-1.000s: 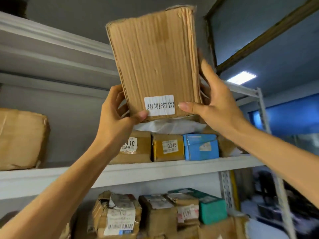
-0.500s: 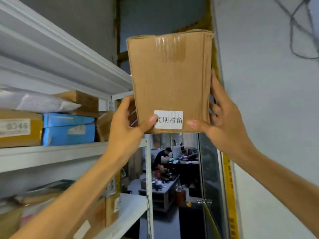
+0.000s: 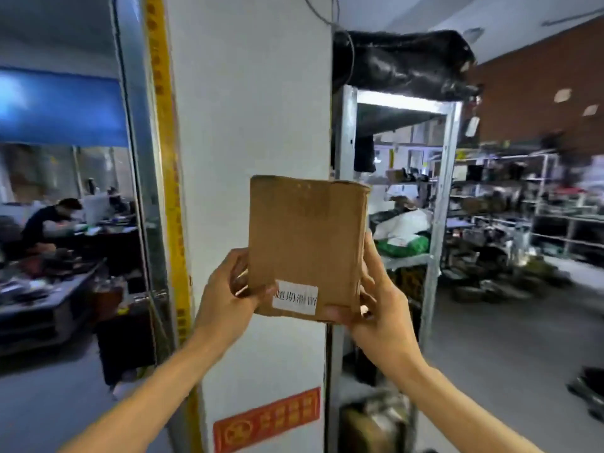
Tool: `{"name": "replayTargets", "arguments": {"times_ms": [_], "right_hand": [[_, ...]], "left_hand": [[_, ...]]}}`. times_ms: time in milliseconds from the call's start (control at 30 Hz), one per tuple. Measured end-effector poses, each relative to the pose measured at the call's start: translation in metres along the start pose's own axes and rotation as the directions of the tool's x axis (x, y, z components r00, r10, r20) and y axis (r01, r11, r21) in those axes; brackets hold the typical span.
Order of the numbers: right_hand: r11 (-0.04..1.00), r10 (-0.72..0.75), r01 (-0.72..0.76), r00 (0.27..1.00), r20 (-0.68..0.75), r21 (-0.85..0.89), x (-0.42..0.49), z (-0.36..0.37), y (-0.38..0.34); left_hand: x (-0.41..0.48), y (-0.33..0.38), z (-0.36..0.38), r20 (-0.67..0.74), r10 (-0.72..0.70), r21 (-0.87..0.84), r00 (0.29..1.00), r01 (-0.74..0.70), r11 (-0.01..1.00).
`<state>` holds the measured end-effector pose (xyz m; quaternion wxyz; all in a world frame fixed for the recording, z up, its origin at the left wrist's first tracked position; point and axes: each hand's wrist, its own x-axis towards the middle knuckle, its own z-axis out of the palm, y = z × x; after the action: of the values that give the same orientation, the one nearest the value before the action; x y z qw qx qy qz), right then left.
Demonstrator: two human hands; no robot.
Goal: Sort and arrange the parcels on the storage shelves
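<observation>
Head view shows a cardboard box held upright at the centre of the frame, in front of a white pillar. The left hand grips the box's lower left edge, thumb pressed on the front beside a white label. The right hand clasps the lower right corner, thumb on the bottom front edge and fingers wrapped behind the side. The box touches nothing but the hands.

A metal rack stands at the right of the frame, behind the box. It has a black bag on top and bagged goods on its middle shelf.

The step looks like carrying one parcel to its place. The label seems to mark its category, though the print is too blurred to be sure. Next comes choosing a shelf with a free gap, then sliding the box in with the label facing out. That likely means moving the fingers off the back face first.
</observation>
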<state>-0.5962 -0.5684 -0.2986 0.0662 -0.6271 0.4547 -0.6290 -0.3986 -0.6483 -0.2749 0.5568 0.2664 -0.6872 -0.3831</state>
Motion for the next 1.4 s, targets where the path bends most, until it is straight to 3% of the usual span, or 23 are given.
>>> {"name": "replayTargets", "arguments": {"times_ms": [400, 867, 1033, 1133, 1267, 1400], "right_hand": [[0.926, 0.306, -0.324, 0.944, -0.121, -0.193, -0.056, -0.09, 0.188], [0.63, 0.6, -0.721, 0.688, -0.408, -0.29, -0.134, -0.158, 0.374], [0.507, 0.648, -0.836, 0.531, -0.546, -0.21, -0.141, -0.158, 0.461], [0.402, 0.697, -0.906, 0.395, -0.598, -0.13, -0.157, -0.151, 0.515], [0.301, 0.79, -0.952, 0.22, -0.573, 0.05, -0.193, -0.132, 0.578], [0.207, 0.849, -0.967, 0.101, -0.519, 0.15, -0.229, -0.111, 0.634]], "left_hand": [[0.019, -0.168, 0.171, 0.273, -0.23, 0.009, 0.934, 0.237, 0.972], [0.023, -0.376, 0.353, 0.606, -0.414, 0.052, 0.679, 0.485, 0.873], [0.044, -0.473, 0.416, 0.717, -0.425, 0.135, 0.552, 0.489, 0.862], [0.048, -0.528, 0.443, 0.744, -0.488, 0.249, 0.455, 0.489, 0.836], [0.04, -0.606, 0.464, 0.749, -0.587, 0.414, 0.306, 0.475, 0.776], [0.026, -0.668, 0.466, 0.696, -0.69, 0.583, 0.199, 0.403, 0.705]]}}
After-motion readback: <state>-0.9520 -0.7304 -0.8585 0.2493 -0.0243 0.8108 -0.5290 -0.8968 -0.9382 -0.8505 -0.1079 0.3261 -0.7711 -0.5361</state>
